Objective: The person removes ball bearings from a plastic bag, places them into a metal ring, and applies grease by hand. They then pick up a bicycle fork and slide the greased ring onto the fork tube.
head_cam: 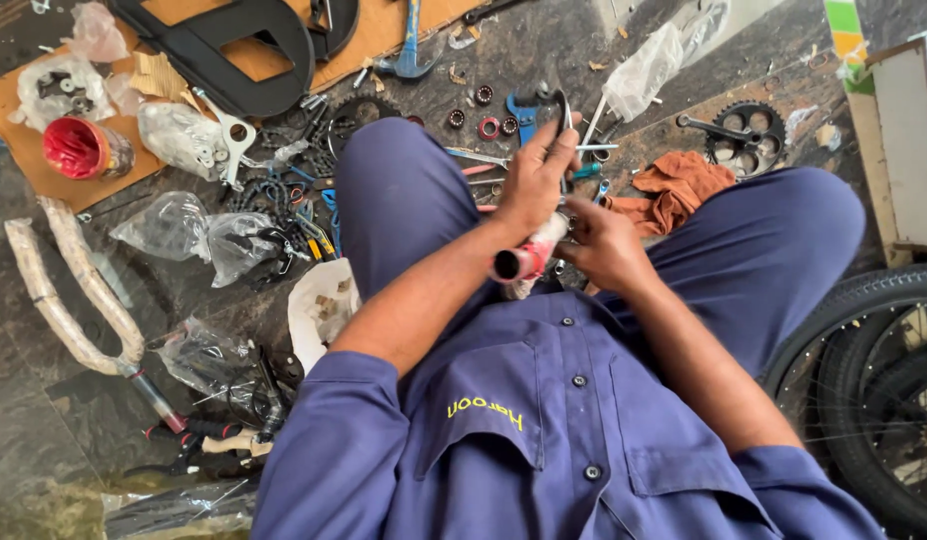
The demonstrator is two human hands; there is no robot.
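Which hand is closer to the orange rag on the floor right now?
Right. The right hand sits just beside the orange rag; the left hand is farther over, gripping the pink tube.

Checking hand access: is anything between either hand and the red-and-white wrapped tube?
Nothing visible. The left hand and right hand both already touch the red-and-white wrapped tube, held above the lap; the orange rag lies beyond on the floor.
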